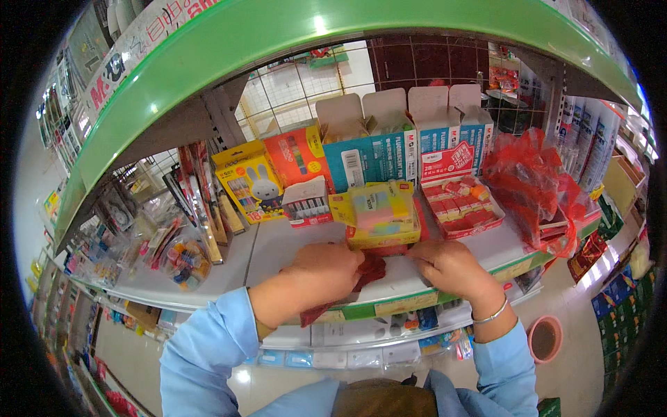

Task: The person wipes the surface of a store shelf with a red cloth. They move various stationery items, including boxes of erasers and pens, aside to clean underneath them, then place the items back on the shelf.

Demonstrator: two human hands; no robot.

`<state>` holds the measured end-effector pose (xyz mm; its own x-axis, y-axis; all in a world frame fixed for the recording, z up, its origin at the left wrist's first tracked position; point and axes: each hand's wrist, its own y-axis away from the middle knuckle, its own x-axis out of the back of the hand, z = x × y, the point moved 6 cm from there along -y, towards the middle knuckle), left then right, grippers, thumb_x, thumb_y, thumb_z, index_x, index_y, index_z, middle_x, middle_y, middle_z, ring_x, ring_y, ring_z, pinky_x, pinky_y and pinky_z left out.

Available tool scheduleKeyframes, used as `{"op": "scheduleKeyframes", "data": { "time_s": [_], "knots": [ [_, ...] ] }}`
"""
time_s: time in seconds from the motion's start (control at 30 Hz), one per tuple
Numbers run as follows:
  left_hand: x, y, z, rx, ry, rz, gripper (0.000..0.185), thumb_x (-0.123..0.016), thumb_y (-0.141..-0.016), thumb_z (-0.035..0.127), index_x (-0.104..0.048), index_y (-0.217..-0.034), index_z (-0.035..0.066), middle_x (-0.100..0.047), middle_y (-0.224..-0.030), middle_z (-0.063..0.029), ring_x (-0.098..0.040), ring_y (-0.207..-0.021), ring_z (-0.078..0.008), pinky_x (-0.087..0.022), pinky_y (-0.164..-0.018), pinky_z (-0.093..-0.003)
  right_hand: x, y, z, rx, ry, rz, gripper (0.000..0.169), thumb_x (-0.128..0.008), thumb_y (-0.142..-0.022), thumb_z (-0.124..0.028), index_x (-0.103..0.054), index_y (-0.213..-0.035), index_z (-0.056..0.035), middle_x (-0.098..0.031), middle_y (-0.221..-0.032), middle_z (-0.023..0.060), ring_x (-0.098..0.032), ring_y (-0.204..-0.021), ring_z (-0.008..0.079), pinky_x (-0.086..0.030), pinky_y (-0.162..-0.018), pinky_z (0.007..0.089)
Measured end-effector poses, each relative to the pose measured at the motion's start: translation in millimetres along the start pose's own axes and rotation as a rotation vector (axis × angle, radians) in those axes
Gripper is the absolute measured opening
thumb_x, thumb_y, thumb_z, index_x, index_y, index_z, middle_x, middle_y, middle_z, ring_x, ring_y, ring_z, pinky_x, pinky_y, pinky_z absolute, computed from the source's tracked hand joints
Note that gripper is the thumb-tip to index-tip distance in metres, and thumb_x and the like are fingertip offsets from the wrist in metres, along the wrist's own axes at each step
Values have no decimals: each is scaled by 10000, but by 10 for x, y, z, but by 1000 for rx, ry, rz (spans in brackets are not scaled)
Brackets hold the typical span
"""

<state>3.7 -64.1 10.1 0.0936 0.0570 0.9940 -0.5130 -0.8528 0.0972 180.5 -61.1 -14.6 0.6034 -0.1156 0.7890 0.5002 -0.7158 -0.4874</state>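
Note:
My left hand [325, 268] is closed around a dark red cloth [372, 270], which rests on the white shelf and hangs over its front edge. My right hand [452, 266] has curled fingers at the front right corner of a stack of yellow boxes [383, 211]. Whether those fingertips grip the stack or only touch it cannot be made out. Red packaging shows under and beside the yellow boxes. Just right of the stack is an open red-and-white box of erasers [461, 208]. A small white box [307, 203] stands to the left.
Highlighter boxes [359, 156] with raised flaps line the back, before a wire grid. A yellow marker box [250, 182] and a tub of colourful pieces [185, 263] sit leftward. Crumpled red plastic [534, 177] lies at right. A green shelf edge [323, 15] arches overhead. A pink bucket [545, 339] is on the floor.

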Motion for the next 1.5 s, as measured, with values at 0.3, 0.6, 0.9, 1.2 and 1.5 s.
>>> {"op": "scheduleKeyframes", "data": {
  "time_s": [0.3,0.6,0.9,1.2,1.5],
  "knots": [
    [48,10,-23,30,58,-6,265,-511,-818,302,-620,-927,86,-632,-862,-169,-606,-827,-355,-480,-707,-479,-28,-2,-13,50,38,16,185,-519,-751,-64,-634,-888,-22,-630,-871,168,-595,-822,353,-481,-721,422],
    [30,-41,-31,67,37,-14,264,-517,-799,292,-634,-913,85,-640,-848,-165,-611,-822,-356,-480,-718,-472,-83,-10,-46,22,145,2,204,-508,-737,-35,-632,-898,-22,-627,-857,169,-598,-812,345,-480,-718,431],
    [93,92,118,-46,23,-174,247,-513,-776,243,-638,-914,80,-635,-865,-179,-612,-825,-357,-479,-717,-469,554,513,205,-148,100,428,168,-548,-793,-105,-633,-914,-23,-634,-839,182,-613,-773,346,-492,-678,402],
    [114,-536,954,-128,19,-128,256,-494,-749,143,-661,-890,11,-642,-902,-206,-629,-836,-365,-501,-720,-455,581,802,577,-288,-86,778,147,-550,-820,-56,-634,-927,0,-636,-851,149,-619,-747,251,-476,-670,310],
    [291,-642,977,-45,10,-245,319,-482,-759,192,-662,-926,-13,-634,-974,-220,-623,-905,-362,-494,-775,-433,642,780,485,-254,-38,785,124,-585,-791,-52,-639,-895,-10,-639,-839,158,-630,-754,297,-488,-671,336]
  ]
}}
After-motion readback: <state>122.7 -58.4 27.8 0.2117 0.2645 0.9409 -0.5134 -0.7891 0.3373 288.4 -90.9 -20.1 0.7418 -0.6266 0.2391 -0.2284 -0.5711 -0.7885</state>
